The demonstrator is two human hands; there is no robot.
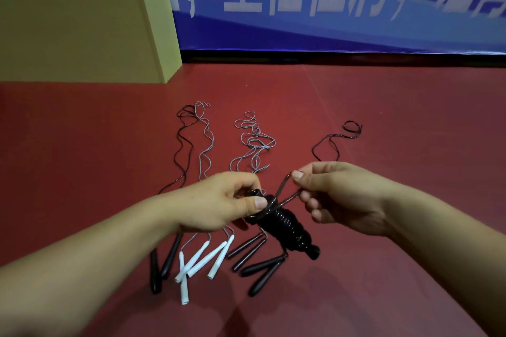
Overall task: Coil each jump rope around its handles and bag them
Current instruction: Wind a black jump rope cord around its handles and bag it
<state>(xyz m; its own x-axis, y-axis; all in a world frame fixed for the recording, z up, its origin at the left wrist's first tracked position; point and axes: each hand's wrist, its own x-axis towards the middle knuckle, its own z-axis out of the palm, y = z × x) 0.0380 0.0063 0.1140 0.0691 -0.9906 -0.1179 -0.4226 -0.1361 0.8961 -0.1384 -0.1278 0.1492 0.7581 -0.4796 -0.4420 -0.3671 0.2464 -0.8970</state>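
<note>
Mid-frame, left hand (219, 201) grips the coiled rope bundle (282, 224) steady; right hand (336, 194) pinches its last loop (284, 189) taut for tucking.

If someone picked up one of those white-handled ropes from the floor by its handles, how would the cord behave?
Probably floppy: the grey cord lies in loose squiggles on the red floor, so it would likely dangle and sway. It looks thin, so likely light. Its loops overlap, so it may snag or tangle as the white handles are lifted.

Black coiled rope (284, 223), white handles (204, 261), red floor (397, 117).
</note>
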